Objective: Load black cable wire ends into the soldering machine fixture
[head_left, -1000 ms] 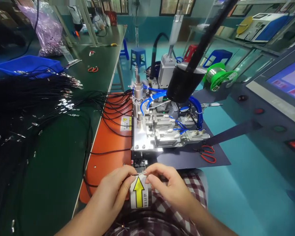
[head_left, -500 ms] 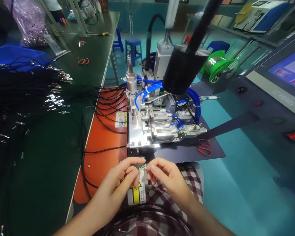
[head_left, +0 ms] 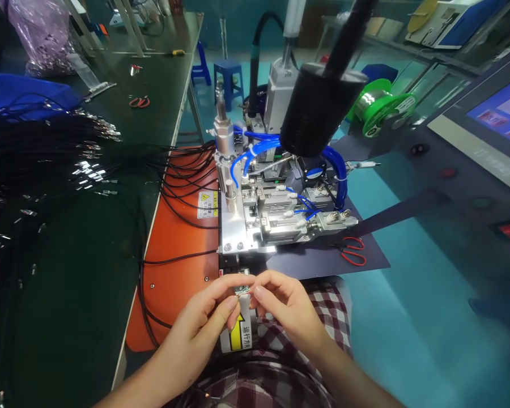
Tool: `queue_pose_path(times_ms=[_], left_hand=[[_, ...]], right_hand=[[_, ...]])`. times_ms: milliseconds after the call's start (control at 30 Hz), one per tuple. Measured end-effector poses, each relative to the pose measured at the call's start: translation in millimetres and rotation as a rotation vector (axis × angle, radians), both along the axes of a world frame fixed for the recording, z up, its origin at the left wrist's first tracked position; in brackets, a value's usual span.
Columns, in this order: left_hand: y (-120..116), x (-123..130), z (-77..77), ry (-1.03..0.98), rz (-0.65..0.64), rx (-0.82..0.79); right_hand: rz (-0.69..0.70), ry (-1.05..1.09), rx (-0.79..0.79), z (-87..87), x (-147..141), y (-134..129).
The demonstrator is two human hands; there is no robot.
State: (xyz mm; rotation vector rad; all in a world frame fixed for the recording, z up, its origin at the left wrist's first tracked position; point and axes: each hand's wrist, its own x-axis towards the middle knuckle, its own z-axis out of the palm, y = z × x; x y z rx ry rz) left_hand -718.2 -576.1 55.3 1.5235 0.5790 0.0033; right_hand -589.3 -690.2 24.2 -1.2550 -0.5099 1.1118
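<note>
Thin coloured wires (head_left: 243, 291) run between my two hands, just in front of the machine. With thumb and fingers, my left hand (head_left: 210, 309) pinches them from the left side. My right hand (head_left: 283, 300) is closed on their other end, its fingertips close to the left index finger. What the wires join to is hidden behind the fingers. Below the hands is a white label with a yellow arrow (head_left: 236, 334). Beyond them stands a metal machine (head_left: 280, 212) with blue air tubes and a black cylinder (head_left: 321, 107) above.
Black cables (head_left: 182, 260) cross an orange plate (head_left: 174, 306) at the left. On the dark table (head_left: 80, 283) lie a heap of black cables (head_left: 38, 147) and red-handled scissors (head_left: 139, 102). Another red-handled pair (head_left: 353, 251) lies right of the machine. A green spool (head_left: 378, 107) and a screen (head_left: 504, 119) stand further right.
The fingertips of both hands have come closer together around the coloured wires, and the left index finger now reaches the right hand. The view has shifted slightly.
</note>
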Motion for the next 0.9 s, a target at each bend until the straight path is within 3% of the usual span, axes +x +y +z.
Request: queue_pose_path(times_ms=[333, 900], left_hand=[[0.3, -0.1, 6.1, 0.038, 0.033, -0.192], [3.0, 1.6, 3.3, -0.025, 0.021, -0.317]], right_hand=[[0.076, 0.141, 0.011, -4.3, 2.6, 3.3], [0.065, 0.154, 0.054, -7.1, 2.0, 3.9]])
